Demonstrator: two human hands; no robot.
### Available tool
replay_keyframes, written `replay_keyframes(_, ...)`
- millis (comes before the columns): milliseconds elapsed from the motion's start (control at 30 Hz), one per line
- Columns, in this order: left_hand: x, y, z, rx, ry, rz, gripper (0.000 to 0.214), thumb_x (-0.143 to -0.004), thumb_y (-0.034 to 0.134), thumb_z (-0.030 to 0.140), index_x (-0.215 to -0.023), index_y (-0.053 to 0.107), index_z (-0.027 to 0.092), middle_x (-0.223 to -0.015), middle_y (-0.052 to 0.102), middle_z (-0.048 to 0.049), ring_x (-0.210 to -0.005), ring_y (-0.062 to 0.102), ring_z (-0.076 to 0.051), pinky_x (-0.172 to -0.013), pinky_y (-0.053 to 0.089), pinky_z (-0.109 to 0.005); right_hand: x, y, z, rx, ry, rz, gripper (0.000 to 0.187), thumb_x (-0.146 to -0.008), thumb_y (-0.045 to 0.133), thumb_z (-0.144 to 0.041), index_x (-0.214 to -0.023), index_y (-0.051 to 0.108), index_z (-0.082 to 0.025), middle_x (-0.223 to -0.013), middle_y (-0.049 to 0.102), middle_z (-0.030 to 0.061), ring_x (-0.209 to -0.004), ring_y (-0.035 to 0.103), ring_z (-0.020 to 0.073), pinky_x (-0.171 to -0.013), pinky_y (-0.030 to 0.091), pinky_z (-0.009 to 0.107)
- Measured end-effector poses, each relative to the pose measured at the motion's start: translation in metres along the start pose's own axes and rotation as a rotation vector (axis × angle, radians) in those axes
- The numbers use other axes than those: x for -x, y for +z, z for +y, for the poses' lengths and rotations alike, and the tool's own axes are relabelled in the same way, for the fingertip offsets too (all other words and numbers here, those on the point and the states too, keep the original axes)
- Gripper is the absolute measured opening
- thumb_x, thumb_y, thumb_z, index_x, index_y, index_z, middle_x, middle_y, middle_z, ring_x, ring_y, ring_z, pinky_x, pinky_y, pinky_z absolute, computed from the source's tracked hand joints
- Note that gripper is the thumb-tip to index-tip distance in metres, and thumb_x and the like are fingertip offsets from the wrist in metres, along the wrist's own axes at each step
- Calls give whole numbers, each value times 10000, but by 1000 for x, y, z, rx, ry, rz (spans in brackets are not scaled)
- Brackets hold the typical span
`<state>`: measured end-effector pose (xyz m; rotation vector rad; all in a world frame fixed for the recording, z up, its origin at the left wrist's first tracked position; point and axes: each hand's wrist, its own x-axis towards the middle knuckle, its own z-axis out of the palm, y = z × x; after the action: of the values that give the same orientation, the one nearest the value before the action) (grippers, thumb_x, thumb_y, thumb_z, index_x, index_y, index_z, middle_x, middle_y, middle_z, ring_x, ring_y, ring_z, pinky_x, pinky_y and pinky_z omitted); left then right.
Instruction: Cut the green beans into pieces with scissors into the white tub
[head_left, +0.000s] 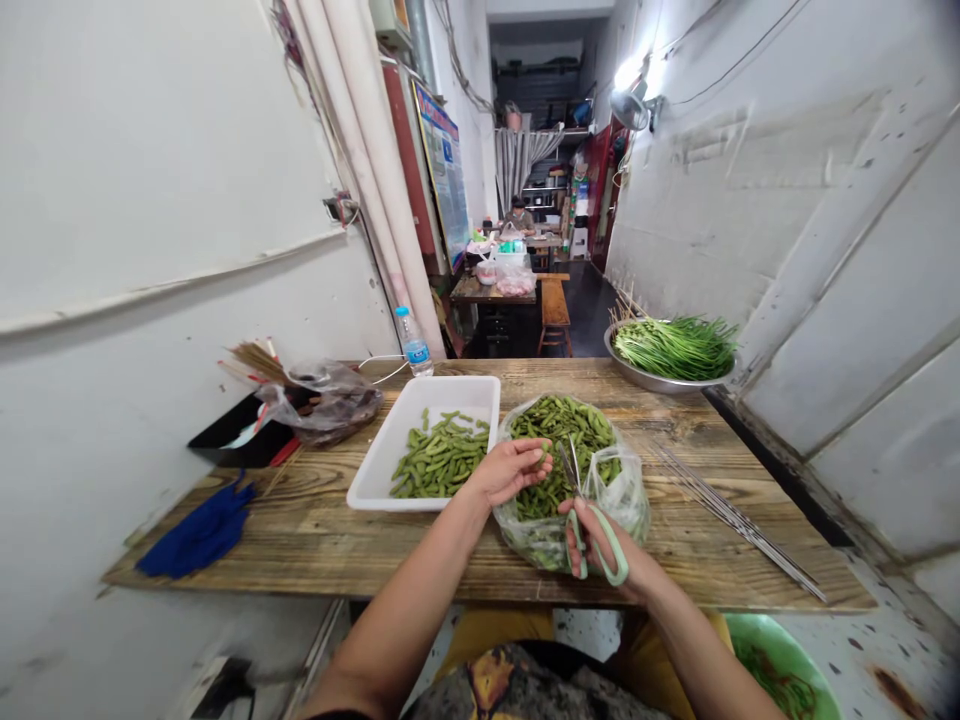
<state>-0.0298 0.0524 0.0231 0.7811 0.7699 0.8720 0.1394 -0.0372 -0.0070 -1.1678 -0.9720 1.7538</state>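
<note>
My left hand (516,470) is closed in a pinch on a green edamame pod (544,452), above the left side of a clear plastic bag (634,490) full of pods. In my right hand (600,540) is a pair of scissors (615,560) with pale green handles, fingers through the loops. The blades point up and away over the bag, slightly apart, close to the pod. Left of the bag stands a white plastic tray (367,470) with a heap of loose edamame pods (439,460) in it.
A water bottle (414,345) stands behind the tray. A black box (240,430) with skewers and a blue cloth (199,530) lie left. Metal skewers (742,525) lie right, below a metal bowl of green stalks (675,350). A green basin (787,660) sits on the floor. A person (517,215) sits far back.
</note>
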Motion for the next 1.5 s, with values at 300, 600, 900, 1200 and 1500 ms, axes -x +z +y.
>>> replay_keyframes(300,-9,9,-14,-160,324,363,215,-637,727,244,-792,616,146,-650,604,8,-568,564,-94,-551,450,-217,1,1,-2,7,15,-17,474,-778,526,-637,-967,516,-202,-592,517,-54,-430,487,94,-406,441,223)
replay_keyframes(600,0,28,-29,-58,253,329,247,-607,743,238,-718,541,149,-611,647,-16,-573,633,-126,-608,512,-254,3,9,-10,72,10,20,472,-748,537,-659,-894,512,-210,-553,509,-63,-384,477,88,-357,409,208)
replay_keyframes(900,1,28,-40,-169,253,363,196,-624,700,241,-707,543,159,-605,668,-30,-584,637,-149,-636,502,-281,0,13,-12,46,12,53,442,-734,566,-637,-830,501,-210,-493,462,-78,-325,392,79,-286,380,217)
replay_keyframes(1200,17,-36,28,-1319,694,1069,258,-736,566,180,-975,664,184,-1178,577,-129,-1130,479,-306,-949,348,-475,-1,-1,-6,-52,31,35,450,-756,537,-651,-909,512,-229,-595,516,-31,-457,495,118,-428,465,262)
replay_keyframes(1500,-31,-6,-16,-1678,506,-7,150,-754,613,159,-867,704,196,-962,691,-78,-986,580,-236,-909,376,-380,6,-6,-9,-110,22,52,429,-771,540,-624,-912,503,-221,-585,508,-37,-450,483,120,-424,451,271)
